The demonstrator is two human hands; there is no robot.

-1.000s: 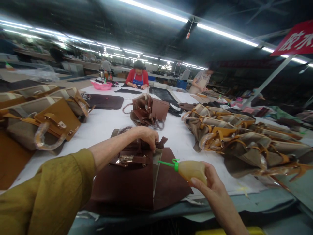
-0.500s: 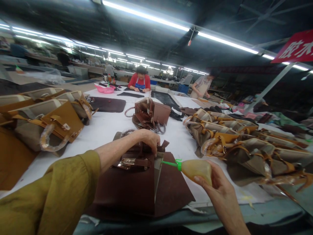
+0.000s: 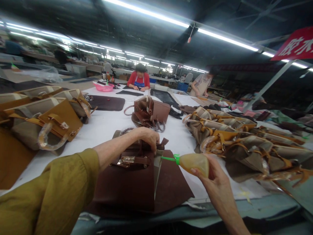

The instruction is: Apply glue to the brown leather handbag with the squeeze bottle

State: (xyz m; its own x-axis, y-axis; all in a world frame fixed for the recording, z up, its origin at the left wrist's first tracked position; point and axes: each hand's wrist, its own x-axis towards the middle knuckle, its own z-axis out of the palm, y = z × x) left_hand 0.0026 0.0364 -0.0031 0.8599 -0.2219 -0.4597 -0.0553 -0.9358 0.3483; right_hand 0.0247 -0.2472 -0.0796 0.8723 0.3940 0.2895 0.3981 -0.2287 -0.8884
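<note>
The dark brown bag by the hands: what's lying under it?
Under the dark brown bag lies a flat dark brown leather sheet on the white table. The left hand covers the bag's top edge.

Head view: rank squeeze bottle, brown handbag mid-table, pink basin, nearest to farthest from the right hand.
From the right hand:
1. Squeeze bottle, held in that hand, green nozzle pointing left.
2. Brown handbag, mid-table, ahead and to the left.
3. Pink basin, far end of the white table, left, near a person in red.
</note>
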